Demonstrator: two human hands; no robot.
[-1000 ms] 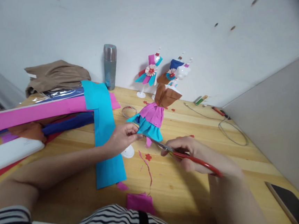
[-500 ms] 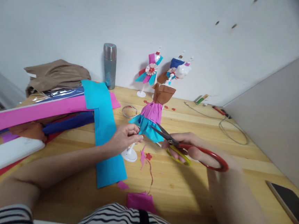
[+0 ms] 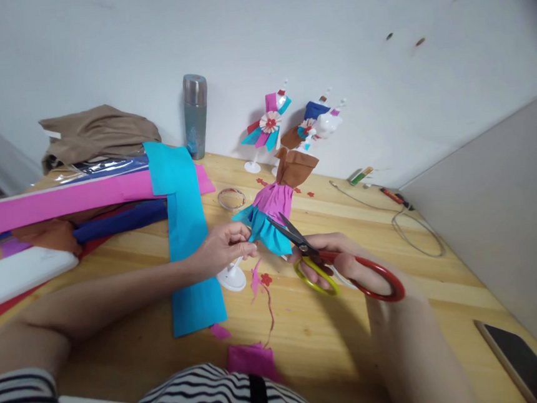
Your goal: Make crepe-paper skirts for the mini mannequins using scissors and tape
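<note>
My left hand [image 3: 231,243] pinches the left edge of a gathered paper piece, whose layers run from a brown top [image 3: 295,168] through a pink middle [image 3: 274,201] to a blue skirt [image 3: 270,234]. In my right hand [image 3: 332,252] is a pair of scissors [image 3: 311,248] with one red and one yellow handle loop. Their dark blades are slightly apart and lie over the blue skirt. A white round stand base [image 3: 232,278] shows below my left hand. Pink scraps [image 3: 255,281] and a small red flower [image 3: 266,280] lie beneath the paper piece.
Strips of blue paper [image 3: 195,302] and pink paper [image 3: 61,201] lie at left. A flask [image 3: 196,117] stands by the wall, beside decorated stands [image 3: 268,123]. A wire ring [image 3: 231,198] lies behind my left hand. At right are a cable [image 3: 413,239] and a phone [image 3: 521,355].
The scissors and my right hand have shifted slightly left and up, with the blades further over the blue skirt. My left hand keeps its pinch in the same place.
</note>
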